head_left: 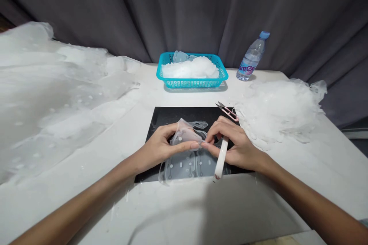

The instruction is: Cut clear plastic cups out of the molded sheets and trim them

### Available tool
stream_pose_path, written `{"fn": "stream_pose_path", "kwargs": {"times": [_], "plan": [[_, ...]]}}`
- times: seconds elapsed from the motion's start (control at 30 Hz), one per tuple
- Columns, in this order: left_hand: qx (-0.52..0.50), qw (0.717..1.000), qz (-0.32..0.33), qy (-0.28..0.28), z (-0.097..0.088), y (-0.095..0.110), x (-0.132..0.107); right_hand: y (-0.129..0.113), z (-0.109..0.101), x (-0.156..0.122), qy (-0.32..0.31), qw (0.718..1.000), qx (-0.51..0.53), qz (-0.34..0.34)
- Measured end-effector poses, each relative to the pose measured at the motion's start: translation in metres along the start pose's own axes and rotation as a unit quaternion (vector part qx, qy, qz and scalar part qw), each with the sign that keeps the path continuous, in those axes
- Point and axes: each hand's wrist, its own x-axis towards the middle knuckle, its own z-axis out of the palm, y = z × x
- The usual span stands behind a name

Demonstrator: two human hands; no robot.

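My left hand (159, 146) pinches a small clear silicone piece (185, 133) and lifts it over a black mat (169, 116). My right hand (234, 143) pinches the same piece at its right edge, fingertips meeting my left thumb. A white stick-like tool (220, 159) lies under my right palm, whether gripped I cannot tell. A larger clear sheet with round holes (186, 164) lies flat on the mat below both hands. Small pink thread snips (227, 111) rest on the mat's right corner, just beyond my right fingers.
A turquoise basket (192, 81) holding clear pieces stands at the back centre. A water bottle (253, 57) stands to its right. A heap of clear scraps (277, 111) lies at the right; a big pile of clear sheets (54, 95) fills the left. Dark curtain behind.
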Motion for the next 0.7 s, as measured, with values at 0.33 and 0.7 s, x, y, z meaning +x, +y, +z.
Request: {"fn": "stream_pose_path", "kwargs": {"times": [0.33,0.7], "plan": [[-0.073,0.992,-0.098,-0.032,-0.003,-0.002,0.004,-0.006,0.007,0.003,-0.006,0.941,0.260,0.215],[-0.283,0.946,-0.153,0.050,0.007,-0.007,0.005,0.001,0.022,0.001,-0.015,0.987,0.078,0.143]]}}
